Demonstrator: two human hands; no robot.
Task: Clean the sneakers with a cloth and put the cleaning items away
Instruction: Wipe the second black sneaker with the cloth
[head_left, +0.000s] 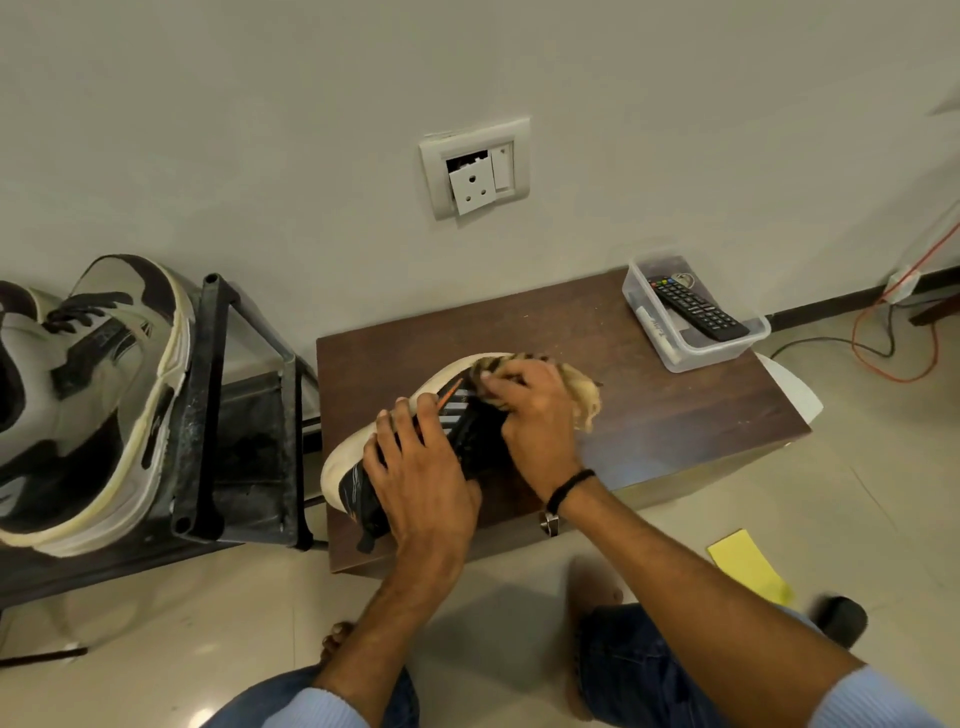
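Pale wall with a white socket plate (475, 166) stands behind a low dark-brown wooden table (675, 415) on a cream tiled floor (883, 493). A black sneaker (478, 439) with a white sole lies on its side on the table, near the left front edge, with its sole turned toward the wall.

The person's left hand (421, 483) grips the heel end, its fingers (387, 431) slightly spread over the upper and reaching the sole's edge. The right hand (530, 410) holds a bunched beige cloth (584, 400) against the toe end, its fingers curled into the cloth. A black wristband (569, 488) circles the right wrist.

At the table's far right corner sits a clear plastic container (727, 353) with a black remote control (696, 307) lying in it.

Left of the table, a second sneaker (88, 400), grey-green and dark brown, rests on a black metal rack (208, 405).

A yellow sheet of paper (748, 564) lies on the floor to the right, and an orange cable (914, 338) loops near the wall.
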